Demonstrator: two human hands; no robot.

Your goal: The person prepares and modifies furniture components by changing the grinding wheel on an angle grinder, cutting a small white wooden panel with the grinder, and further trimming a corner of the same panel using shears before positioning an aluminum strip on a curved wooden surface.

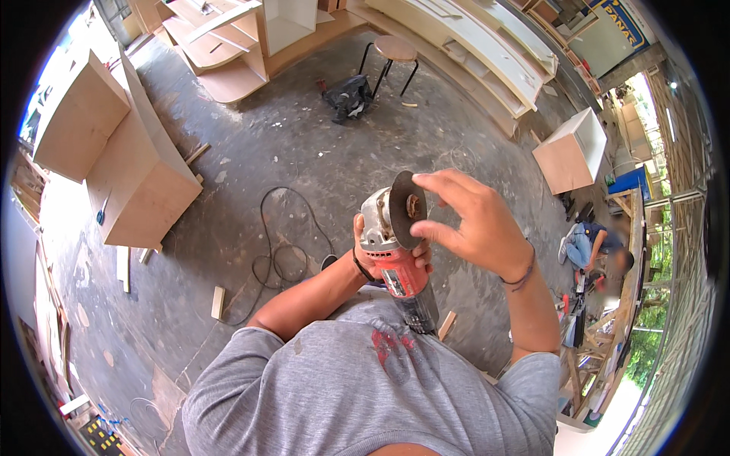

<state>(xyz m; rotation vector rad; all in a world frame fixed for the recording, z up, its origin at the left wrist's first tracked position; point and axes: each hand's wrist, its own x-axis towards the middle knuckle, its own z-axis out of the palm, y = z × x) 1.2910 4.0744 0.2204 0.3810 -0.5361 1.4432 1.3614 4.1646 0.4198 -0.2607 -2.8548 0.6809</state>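
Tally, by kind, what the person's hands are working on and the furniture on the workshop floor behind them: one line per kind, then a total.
Angle grinder, red body, gripped by the left hand: 1
Grinding disc, touched by the right hand: 1
Round stool: 1
Black power cable looped on the floor: 1
Total: 4

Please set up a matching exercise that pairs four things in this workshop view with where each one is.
Things:
1. angle grinder
2. round stool
3. black cable
4. right hand

Places:
A. looped on the concrete floor
B. fingers at the grinder's disc
C. gripped in the left hand
D. standing far off by the white panels

Pairs: 1-C, 2-D, 3-A, 4-B
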